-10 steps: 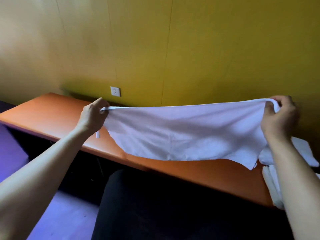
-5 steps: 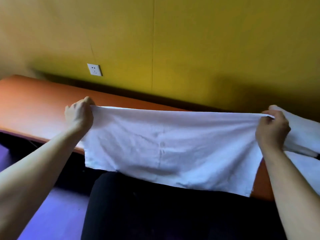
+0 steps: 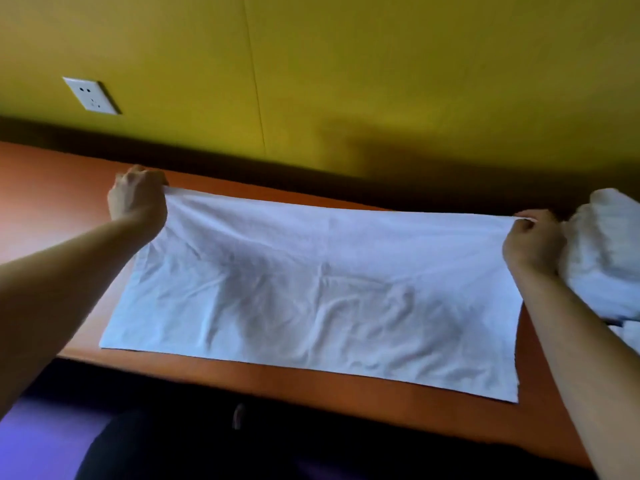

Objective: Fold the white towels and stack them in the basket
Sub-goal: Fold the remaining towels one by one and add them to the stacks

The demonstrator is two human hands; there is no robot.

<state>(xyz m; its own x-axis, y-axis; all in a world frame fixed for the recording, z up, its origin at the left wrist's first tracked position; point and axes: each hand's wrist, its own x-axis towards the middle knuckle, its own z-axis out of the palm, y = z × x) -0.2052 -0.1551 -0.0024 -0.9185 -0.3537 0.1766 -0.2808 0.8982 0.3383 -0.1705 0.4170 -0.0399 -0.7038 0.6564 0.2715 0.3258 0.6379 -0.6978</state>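
A white towel (image 3: 322, 292) lies spread across the orange tabletop (image 3: 52, 202), long side running left to right, its near edge close to the table's front edge. The cloth is rumpled through the middle with soft creases, and the far edge is pulled into a fairly straight line between the two hands.

The left hand (image 3: 136, 199) grips the far left corner, fingers curled tight around the fabric with the knuckles up, the fist sitting low at the table surface. The right hand (image 3: 531, 242) pinches the far right corner in the same manner, fingers bunched and closed on the hem, thumb side toward the wall. Both bare forearms reach in from the near side, one along each short edge of the towel.

Just beside the right hand, touching or nearly touching its knuckles, sits a heap of more white towels (image 3: 606, 251), loose and bunched, running off the right edge of the view. I cannot tell whether they rest in anything.

Behind the table a dark strip runs along the base of a yellow-green wall (image 3: 381, 64), and a white wall socket (image 3: 90, 95) is set in it up to the left. Below the table edge the person's dark clothing and a purple floor (image 3: 45, 438) show.
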